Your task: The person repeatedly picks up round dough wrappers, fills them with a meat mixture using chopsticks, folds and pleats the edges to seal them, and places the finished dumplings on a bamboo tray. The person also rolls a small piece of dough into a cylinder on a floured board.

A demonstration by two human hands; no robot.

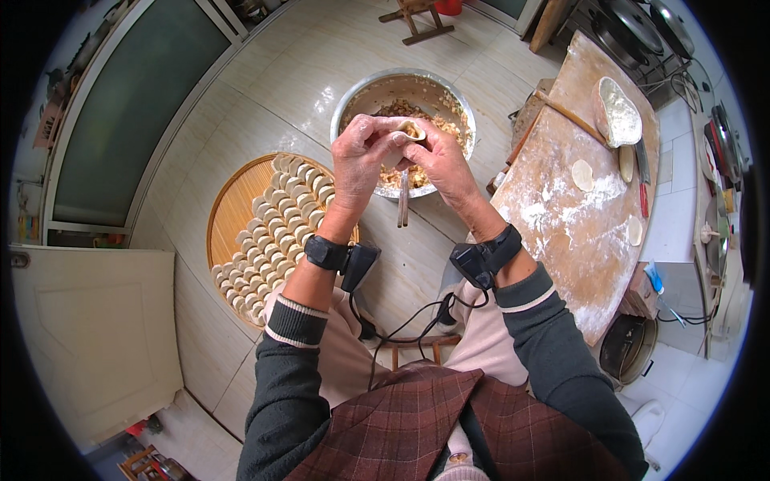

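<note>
Above a metal bowl (338,114) of chopped filling (400,110), my left hand (364,150) and my right hand (442,157) pinch one dumpling wrapper (411,130) between them. The wrapper is folded partly round some filling, with an opening at its top. A utensil's metal handle (403,207) leans out over the bowl's near rim. To the left, a round woven tray (225,204) carries curved rows of folded dumplings (274,231). My left forearm hides part of the tray. Both wrists wear black straps with cabled devices.
At right, a floured wooden board (541,174) bears a rolling pin (571,120), flat dough rounds (582,175), a dough piece (626,163), a bag of flour (622,114) and a red-handled knife (643,180). A wooden stool (415,18) stands beyond the bowl; a cabinet door (96,337) is at left.
</note>
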